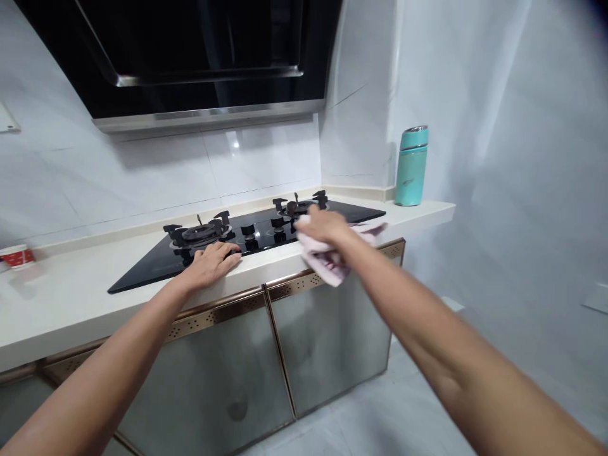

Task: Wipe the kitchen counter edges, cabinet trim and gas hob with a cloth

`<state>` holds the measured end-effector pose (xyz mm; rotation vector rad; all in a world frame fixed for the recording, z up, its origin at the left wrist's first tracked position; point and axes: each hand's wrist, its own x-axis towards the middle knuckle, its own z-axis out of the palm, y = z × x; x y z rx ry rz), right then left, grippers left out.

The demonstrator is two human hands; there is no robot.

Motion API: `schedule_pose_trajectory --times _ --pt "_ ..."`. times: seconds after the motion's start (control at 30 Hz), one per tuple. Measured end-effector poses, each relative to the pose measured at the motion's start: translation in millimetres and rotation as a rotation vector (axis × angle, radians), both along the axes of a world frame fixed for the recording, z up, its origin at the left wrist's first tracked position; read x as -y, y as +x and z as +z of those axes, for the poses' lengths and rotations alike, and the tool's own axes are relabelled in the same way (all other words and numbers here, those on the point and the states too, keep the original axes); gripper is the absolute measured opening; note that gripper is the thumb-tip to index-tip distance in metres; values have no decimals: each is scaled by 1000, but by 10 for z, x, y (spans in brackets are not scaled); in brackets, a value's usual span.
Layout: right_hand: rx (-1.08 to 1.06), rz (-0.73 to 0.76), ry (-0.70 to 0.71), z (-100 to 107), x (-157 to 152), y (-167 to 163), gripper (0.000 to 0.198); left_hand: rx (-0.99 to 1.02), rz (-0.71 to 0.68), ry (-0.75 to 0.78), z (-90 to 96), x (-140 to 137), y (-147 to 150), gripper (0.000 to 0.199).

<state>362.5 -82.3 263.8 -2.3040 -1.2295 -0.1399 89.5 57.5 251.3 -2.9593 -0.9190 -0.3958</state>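
Observation:
A black glass gas stove is set into the white countertop. My left hand rests with fingers spread on the stove's front edge, beside the left burner, and holds nothing. Closed on a pale pink cloth, my right hand is over the stove's front right part, close to the right burner. Part of the cloth hangs over the counter's front edge, and another part spreads to the right. Two control knobs stand between the burners.
A turquoise bottle stands upright at the counter's right end. At the far left is a red and white cup. A black range hood hangs above the stove. Cabinet doors are below the countertop.

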Motion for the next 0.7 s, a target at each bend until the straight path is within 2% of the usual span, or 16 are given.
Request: schedule_pose_trajectory --times 0.07,0.13,0.23,0.37,0.43,0.6,0.7 --pt "50 155 19 -10 -180 -540 60 6 -1 20 -21 -65 -11 60" --pt "106 259 78 -115 -289 -1004 61 12 -2 43 -41 -136 -26 60" --pt "287 312 303 -472 -321 -1447 58 14 -6 82 -55 -217 -41 59" --pt "545 383 686 -1132 -273 -1521 74 2 10 101 -62 -238 -21 59" --pt "642 435 793 -1428 -288 -1447 79 -5 11 104 -67 -222 -4 58" --pt "824 450 925 -1979 -547 -1460 49 -23 48 84 -47 -137 17 57" --pt "1029 681 873 -2155 -772 -1623 30 -35 72 69 -18 -82 23 56"
